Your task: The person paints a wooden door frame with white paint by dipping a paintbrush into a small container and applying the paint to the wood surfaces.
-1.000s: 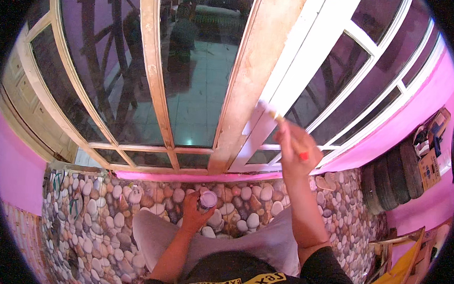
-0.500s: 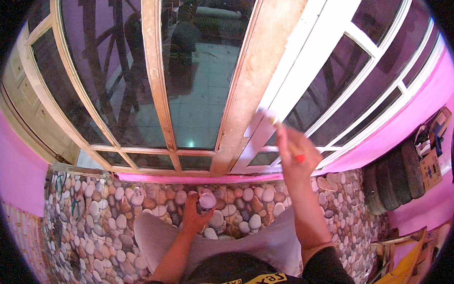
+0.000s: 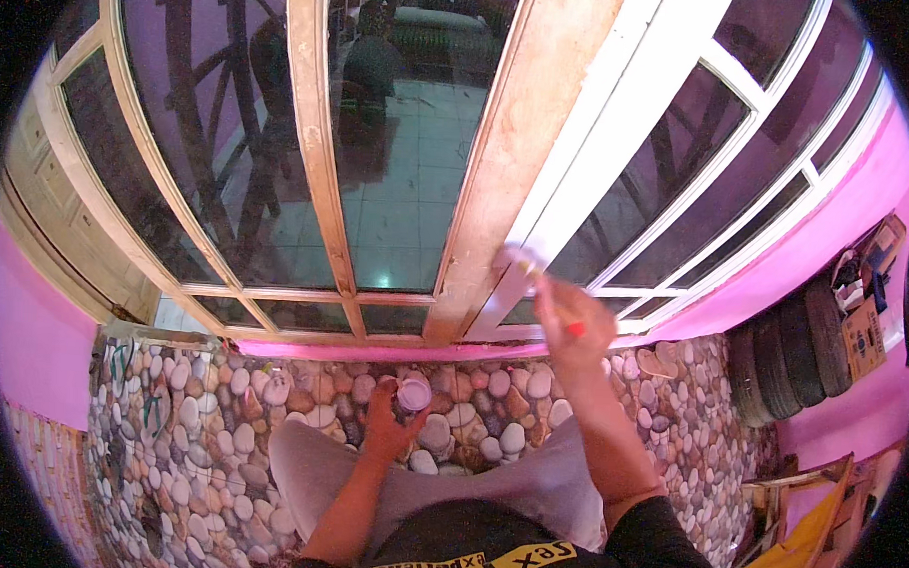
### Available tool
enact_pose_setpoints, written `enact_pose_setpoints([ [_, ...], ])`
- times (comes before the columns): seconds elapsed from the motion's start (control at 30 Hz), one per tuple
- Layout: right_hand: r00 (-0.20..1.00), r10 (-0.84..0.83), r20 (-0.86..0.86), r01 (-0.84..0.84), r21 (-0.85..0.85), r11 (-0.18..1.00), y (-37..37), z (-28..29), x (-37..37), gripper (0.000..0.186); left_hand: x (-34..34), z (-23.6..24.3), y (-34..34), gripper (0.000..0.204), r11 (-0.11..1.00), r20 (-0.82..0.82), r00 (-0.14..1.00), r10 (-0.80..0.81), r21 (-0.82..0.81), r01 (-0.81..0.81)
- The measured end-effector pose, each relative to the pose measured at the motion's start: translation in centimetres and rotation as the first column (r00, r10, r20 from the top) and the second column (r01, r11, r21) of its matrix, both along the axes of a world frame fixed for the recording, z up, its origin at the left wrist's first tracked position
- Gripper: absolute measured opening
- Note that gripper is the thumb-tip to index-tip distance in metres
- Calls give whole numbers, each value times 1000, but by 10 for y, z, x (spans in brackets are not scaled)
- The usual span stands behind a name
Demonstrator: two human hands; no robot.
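Note:
My right hand point(image 3: 578, 328) grips a paintbrush with a red-tipped handle. The blurred bristles point(image 3: 515, 258) are against a wooden frame member point(image 3: 585, 138) that is coated white, right beside a bare pale-wood one point(image 3: 482, 205). Low over my lap, my left hand point(image 3: 390, 422) is wrapped around a small cup of whitish paint point(image 3: 414, 394), its surface showing from above.
Glazed frames point(image 3: 336, 240) stand ahead, with a pale wooden door point(image 3: 51, 220) at far left and pink walls point(image 3: 37, 340). Stacked tyres point(image 3: 797, 361) and cartons point(image 3: 861, 338) sit at right. The floor point(image 3: 178, 455) is pebble-patterned, with sandals point(image 3: 657, 356) on it and boards point(image 3: 807, 517) at lower right.
My right hand and the brush have moved down and slightly left along the white frame member. My left hand stays nearly still with the cup.

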State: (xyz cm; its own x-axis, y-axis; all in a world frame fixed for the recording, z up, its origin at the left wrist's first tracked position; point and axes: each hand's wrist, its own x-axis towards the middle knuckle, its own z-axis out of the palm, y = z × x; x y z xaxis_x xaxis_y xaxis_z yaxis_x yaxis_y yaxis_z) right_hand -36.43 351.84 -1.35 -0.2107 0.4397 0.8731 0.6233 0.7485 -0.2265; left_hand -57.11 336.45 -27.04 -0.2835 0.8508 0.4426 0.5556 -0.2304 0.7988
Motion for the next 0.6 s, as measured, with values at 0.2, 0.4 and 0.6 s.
enact_pose_setpoints([
  [0.2, 995, 14, 98, 12, -261, 965, 15, -62, -6, 13, 3, -5, 1, 69, 999, -30, 999, 32, 41, -31],
  [0.4, 962, -6, -272, -54, -215, 975, 12, -4, -13, 21, 2, -2, -3, 69, 999, 43, 999, 10, -52, -8],
  [0.6, 999, 43, -9, -43, -227, 973, 3, -72, 3, 14, 7, 9, 3, 67, 998, 3, 1000, 3, -63, -3],
])
